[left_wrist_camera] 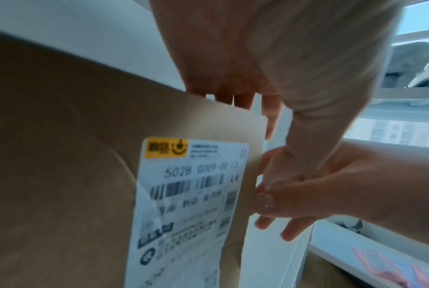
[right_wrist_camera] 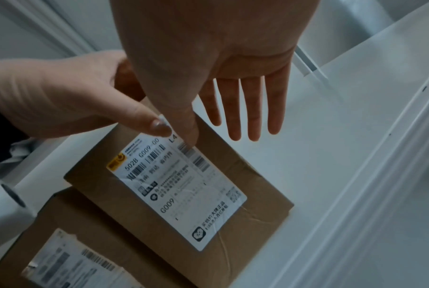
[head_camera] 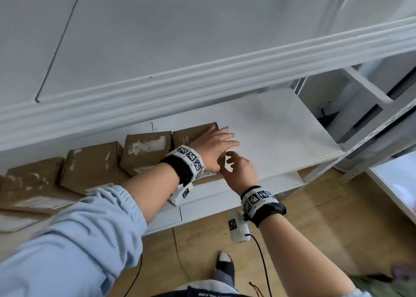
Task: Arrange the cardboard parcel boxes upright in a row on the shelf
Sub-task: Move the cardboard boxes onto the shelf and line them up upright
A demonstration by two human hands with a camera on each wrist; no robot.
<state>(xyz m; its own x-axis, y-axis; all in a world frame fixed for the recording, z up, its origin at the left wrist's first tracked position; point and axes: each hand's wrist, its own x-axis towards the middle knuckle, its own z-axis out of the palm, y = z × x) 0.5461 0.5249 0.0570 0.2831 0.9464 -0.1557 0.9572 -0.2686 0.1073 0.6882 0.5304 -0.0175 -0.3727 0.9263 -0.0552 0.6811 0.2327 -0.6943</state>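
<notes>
Now steadying rightmost parcel box [head_camera: 191,133], centre frame, end of row on shelf [head_camera: 270,134]. Left hand [head_camera: 213,146] flat against its side, fingers straight, slightly spread. Right hand [head_camera: 240,168] loosely curled at box's near corner, holding nothing. Best: square box against neighbour [head_camera: 146,150], let go only once stable.

The white shipping label [right_wrist_camera: 176,192] on the end cardboard box [right_wrist_camera: 252,196] reads "502B G009-00", with "L4" beside it and a bigger "G009" lower down. It's got barcodes and a yellow logo patch too, the rest is too blurry.
</notes>
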